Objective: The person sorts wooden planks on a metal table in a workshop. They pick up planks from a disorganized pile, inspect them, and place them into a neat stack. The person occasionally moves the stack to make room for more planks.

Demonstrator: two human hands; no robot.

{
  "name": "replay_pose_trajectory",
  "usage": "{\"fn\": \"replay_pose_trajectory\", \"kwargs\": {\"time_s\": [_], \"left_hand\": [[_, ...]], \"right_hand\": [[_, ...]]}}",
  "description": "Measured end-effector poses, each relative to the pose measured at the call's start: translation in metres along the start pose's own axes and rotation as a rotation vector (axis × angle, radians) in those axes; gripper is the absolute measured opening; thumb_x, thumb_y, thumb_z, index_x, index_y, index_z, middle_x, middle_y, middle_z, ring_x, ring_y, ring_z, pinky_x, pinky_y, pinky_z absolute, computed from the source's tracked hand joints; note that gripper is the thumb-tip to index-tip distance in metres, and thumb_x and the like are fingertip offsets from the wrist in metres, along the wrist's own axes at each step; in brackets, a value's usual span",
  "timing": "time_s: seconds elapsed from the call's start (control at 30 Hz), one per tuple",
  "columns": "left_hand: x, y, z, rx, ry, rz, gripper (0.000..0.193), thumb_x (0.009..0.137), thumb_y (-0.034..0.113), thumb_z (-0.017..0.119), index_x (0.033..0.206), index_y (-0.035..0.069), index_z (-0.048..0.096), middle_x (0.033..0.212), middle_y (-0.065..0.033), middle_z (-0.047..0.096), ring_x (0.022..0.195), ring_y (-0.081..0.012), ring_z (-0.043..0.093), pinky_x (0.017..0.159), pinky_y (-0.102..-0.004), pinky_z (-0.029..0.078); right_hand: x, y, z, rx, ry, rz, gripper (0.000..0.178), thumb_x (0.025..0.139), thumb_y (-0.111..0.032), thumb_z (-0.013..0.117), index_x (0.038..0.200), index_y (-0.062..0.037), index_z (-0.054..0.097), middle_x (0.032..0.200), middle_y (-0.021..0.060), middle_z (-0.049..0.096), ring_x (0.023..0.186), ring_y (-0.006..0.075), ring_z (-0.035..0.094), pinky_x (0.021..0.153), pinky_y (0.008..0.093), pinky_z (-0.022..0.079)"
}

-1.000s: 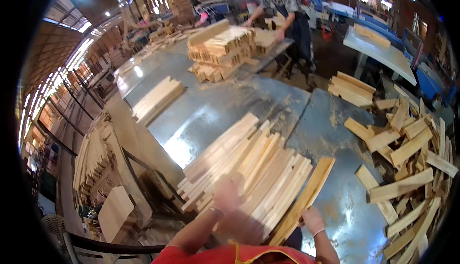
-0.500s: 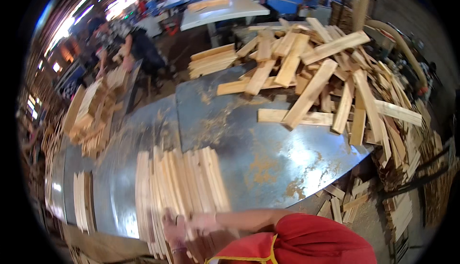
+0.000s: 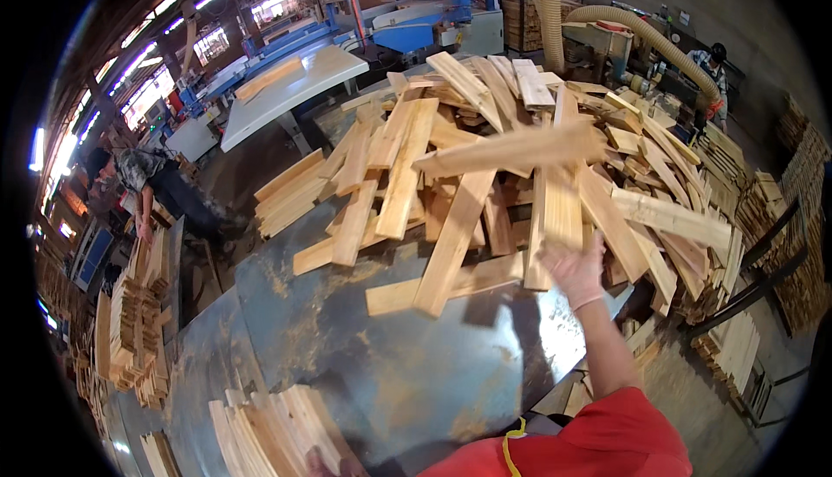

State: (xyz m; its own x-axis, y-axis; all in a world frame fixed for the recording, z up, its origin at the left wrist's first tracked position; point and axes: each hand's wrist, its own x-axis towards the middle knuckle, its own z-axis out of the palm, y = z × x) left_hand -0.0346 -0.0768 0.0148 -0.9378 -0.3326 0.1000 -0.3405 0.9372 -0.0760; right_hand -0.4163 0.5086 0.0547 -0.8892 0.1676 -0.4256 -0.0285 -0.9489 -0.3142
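Observation:
My right hand (image 3: 576,271) is stretched out over the near edge of a large heap of wooden boards (image 3: 459,226). Its fingers are spread, slightly blurred, and nothing shows in the palm. Beyond it, a motion-smeared board (image 3: 511,149) lies crosswise above the heap, apart from my hand. At the lower edge, my left hand (image 3: 325,464) touches the near ends of a row of boards (image 3: 282,425) set side by side on the metal tabletop (image 3: 373,373). Only a few of its fingertips show; the rest is cut off.
A short stack of boards (image 3: 159,455) stands at the table's lower left. Further left, another person (image 3: 160,178) handles stacked boards (image 3: 134,330). Behind are a white-topped table (image 3: 299,96) and a ribbed hose (image 3: 546,18). Dark metal bars (image 3: 745,304) jut in at right.
My right hand has left the row of boards and reached right to the heap. A blurred board now shows above the heap. The view has turned right; my left hand remains by the row.

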Motion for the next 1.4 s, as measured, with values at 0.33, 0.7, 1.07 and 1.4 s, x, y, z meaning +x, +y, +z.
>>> {"fn": "replay_pose_trajectory", "kwargs": {"time_s": [0.33,0.7,1.07,1.4], "left_hand": [[0.126,0.254,-0.027,-0.565,-0.211,0.597,0.059,0.081,0.03,0.076,0.132,0.006,0.064,0.113,-0.0191,0.067,0.105,-0.0425,0.066,0.087,-0.0541,0.054],[0.094,0.288,-0.044,-0.637,-0.36,0.317,0.095,0.083,0.041,0.082,0.157,-0.002,0.041,0.145,-0.03,0.056,0.134,-0.046,0.056,0.11,-0.0487,0.048],[-0.011,0.163,-0.015,-1.192,-0.613,-0.479,0.099,0.083,0.052,0.074,0.162,0.008,0.034,0.13,-0.0314,0.068,0.121,-0.046,0.067,0.103,-0.0485,0.053],[-0.09,0.083,-0.012,-0.178,-0.058,-0.217,0.086,0.077,0.037,0.079,0.149,0.001,0.049,0.147,-0.0193,0.055,0.137,-0.0375,0.051,0.115,-0.0554,0.038]], "right_hand": [[0.125,-0.057,-0.053,-0.748,-0.069,-0.106,0.052,0.091,-0.027,0.084,0.135,-0.0111,0.063,0.12,0.0066,0.069,0.109,0.0234,0.066,0.09,0.0436,0.06],[-0.141,0.158,-0.091,-0.804,-0.244,0.25,0.053,0.092,-0.012,0.078,0.139,-0.0008,0.057,0.123,0.0087,0.072,0.111,0.0222,0.069,0.099,0.0384,0.056],[-0.229,0.277,-0.124,-0.984,-0.497,0.749,0.076,0.089,-0.019,0.076,0.152,-0.0011,0.039,0.129,0.0129,0.064,0.116,0.0305,0.064,0.101,0.0425,0.053],[-0.297,0.385,-0.084,-1.823,-1.338,0.867,0.049,0.094,-0.031,0.062,0.13,0.0017,0.066,0.125,0.027,0.07,0.117,0.0421,0.067,0.1,0.041,0.052]]}}
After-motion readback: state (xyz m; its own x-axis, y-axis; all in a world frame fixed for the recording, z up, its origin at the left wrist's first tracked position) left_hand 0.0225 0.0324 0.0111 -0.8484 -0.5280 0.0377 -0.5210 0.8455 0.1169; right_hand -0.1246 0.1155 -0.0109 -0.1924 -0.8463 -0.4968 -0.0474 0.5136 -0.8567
